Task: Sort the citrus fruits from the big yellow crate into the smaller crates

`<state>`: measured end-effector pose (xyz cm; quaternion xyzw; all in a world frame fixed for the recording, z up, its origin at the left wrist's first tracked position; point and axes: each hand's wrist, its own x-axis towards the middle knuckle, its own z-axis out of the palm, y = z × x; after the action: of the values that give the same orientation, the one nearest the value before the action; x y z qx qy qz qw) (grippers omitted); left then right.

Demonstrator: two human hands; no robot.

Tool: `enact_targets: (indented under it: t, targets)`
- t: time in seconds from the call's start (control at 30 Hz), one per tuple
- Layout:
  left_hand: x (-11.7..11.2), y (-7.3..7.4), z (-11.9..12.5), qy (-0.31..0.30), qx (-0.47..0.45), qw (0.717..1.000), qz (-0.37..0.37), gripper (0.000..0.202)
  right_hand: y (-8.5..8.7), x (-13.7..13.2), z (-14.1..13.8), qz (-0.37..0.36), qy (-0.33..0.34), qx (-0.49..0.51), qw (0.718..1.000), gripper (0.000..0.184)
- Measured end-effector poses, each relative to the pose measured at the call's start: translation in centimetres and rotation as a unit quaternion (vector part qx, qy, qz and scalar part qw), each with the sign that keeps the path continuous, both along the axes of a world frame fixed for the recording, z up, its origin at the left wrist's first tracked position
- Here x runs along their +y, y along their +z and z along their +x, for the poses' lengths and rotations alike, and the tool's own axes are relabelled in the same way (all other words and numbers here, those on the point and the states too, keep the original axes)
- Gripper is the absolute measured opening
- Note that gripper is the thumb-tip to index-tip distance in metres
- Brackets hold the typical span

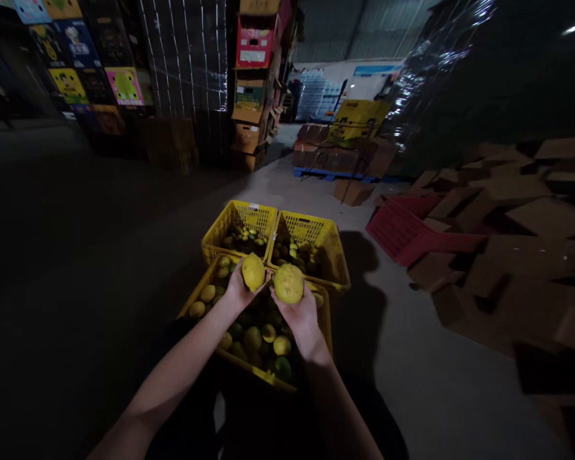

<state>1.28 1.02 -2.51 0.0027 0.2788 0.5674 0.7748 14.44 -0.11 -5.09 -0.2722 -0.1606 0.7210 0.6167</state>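
Note:
My left hand (239,289) is closed around a yellow citrus fruit (253,271), held up over the near yellow crate (263,374). Close beside it, my right hand (299,313) grips a second, rounder yellow fruit (288,283). The two fruits are almost side by side but apart. Below my hands the near crate holds several yellow and green fruits.
Two more yellow crates (242,214) (335,255) with fruit stand just beyond the near one. A red crate (402,230) lies tipped at the right beside a heap of flattened cardboard (517,255). Stacked boxes (253,76) and a loaded pallet (335,153) stand behind. The left floor is dark.

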Motion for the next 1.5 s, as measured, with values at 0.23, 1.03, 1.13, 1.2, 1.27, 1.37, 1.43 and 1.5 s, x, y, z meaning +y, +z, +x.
enact_targets:
  t: [0.23,1.03,1.13,1.2,1.27,1.37,1.43,1.5]
  targets:
    - [0.1,0.0,-0.6,0.022,-0.006,1.000,-0.020,0.033,1.0,-0.5,-0.2,-0.061,0.056,0.016,0.996,0.032]
    - [-0.8,1.5,-1.2,-0.031,-0.002,0.998,0.055,0.026,0.8,-0.9,0.1,-0.038,0.049,0.010,0.998,0.027]
    - [-0.8,1.2,-1.0,-0.046,0.014,0.999,0.005,0.029,0.9,-0.5,0.1,-0.058,0.038,0.044,0.997,0.023]
    - [-0.8,0.9,-1.0,-0.031,0.012,0.999,-0.004,0.027,0.8,-0.3,0.1,-0.052,0.025,0.057,0.997,0.018]
    - [-0.8,0.8,-1.1,0.003,0.002,1.000,0.007,0.020,0.6,-0.1,0.2,-0.050,0.016,0.061,0.997,0.017]
    - [-0.8,0.8,-1.3,0.014,-0.010,1.000,0.015,0.018,0.5,-0.1,0.1,-0.060,0.012,0.047,0.997,0.016]
    - [-0.7,0.7,-1.4,0.000,-0.021,1.000,0.011,0.024,0.4,-0.1,0.0,-0.061,0.020,0.032,0.997,0.016]
    - [-0.7,0.6,-1.3,-0.001,-0.035,0.999,0.007,0.027,0.2,-0.2,-0.1,-0.056,0.023,0.023,0.998,0.017]
